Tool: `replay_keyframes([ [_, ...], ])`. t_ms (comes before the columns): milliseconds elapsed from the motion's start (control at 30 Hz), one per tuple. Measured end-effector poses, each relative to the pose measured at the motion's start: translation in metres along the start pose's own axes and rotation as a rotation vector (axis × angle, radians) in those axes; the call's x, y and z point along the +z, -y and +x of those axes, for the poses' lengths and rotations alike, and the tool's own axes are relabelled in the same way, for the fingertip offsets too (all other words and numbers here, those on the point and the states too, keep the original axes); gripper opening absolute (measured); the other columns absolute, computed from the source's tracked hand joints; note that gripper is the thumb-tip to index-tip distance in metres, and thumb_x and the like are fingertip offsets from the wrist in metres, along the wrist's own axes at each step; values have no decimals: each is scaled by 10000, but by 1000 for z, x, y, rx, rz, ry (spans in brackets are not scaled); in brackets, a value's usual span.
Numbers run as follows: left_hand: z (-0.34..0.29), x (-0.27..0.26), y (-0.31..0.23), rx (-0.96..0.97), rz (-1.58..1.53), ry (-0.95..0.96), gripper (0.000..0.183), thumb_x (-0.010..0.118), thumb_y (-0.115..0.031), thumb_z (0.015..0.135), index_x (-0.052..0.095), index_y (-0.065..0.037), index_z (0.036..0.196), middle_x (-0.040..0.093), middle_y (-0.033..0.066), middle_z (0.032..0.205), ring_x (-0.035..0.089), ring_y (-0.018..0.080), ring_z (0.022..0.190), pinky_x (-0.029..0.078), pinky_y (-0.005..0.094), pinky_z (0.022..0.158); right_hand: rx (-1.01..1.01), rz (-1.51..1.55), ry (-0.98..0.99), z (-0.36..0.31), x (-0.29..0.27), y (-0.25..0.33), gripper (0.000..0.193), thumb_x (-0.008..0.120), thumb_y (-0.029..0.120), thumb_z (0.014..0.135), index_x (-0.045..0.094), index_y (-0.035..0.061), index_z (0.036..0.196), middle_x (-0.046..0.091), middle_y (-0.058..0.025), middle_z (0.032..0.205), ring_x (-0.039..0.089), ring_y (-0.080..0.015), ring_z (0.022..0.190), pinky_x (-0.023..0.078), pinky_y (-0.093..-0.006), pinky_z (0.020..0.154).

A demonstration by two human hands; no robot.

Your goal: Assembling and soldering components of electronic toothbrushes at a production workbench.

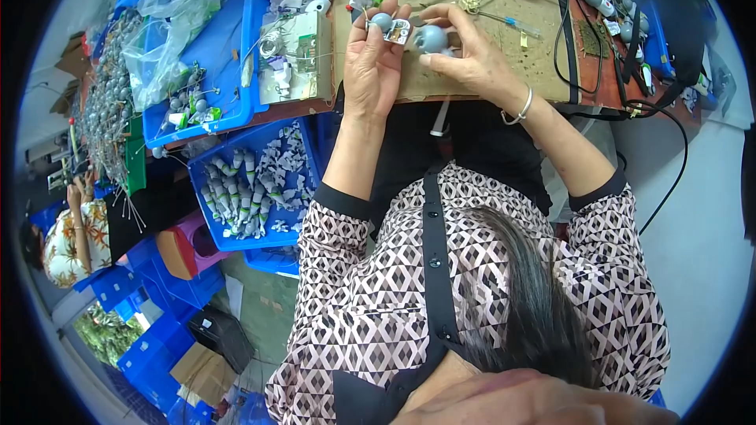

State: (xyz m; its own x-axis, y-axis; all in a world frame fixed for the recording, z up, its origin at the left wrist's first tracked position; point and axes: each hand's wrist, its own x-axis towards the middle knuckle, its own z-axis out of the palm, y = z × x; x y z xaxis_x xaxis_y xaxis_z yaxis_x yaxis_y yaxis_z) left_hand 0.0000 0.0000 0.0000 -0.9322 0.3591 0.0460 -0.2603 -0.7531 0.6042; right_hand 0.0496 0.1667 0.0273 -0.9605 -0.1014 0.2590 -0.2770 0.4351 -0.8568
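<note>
My left hand (372, 71) is palm up, its fingers curled around a small white housing (400, 32) with a grey ball-shaped part (381, 20). The housing's opened side shows small inner parts, too tiny to make out. Just to its right, my right hand (480, 59) pinches a rounded grey plastic piece (431, 38) between thumb and fingers. A narrow gap separates the two pieces. Both hands are above the brown work mat (472, 71) near the table's front edge.
Left of my hands stands a pale box with wires (295, 55), beside a blue tray (248, 71) of grey parts. Below is a blue bin (228, 244) of white-and-green pieces. A thin blue-ended tool (524, 27) and black cables (567, 39) lie rightward. Another person (79, 244) works far left.
</note>
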Motion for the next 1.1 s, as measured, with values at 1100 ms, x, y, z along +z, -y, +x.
replay_keyframes([
  [1100, 5, 4, 14, 1, 173, -142, 122, 520, -158, 990, 569, -50, 1022, 663, 96, 1020, 622, 169, 989, 494, 315, 876, 18, -594, -2, -3, -17, -7, 274, 685, 264, 779, 647, 67, 965, 647, -60, 924, 641, -261, 830, 516, -351, 709],
])
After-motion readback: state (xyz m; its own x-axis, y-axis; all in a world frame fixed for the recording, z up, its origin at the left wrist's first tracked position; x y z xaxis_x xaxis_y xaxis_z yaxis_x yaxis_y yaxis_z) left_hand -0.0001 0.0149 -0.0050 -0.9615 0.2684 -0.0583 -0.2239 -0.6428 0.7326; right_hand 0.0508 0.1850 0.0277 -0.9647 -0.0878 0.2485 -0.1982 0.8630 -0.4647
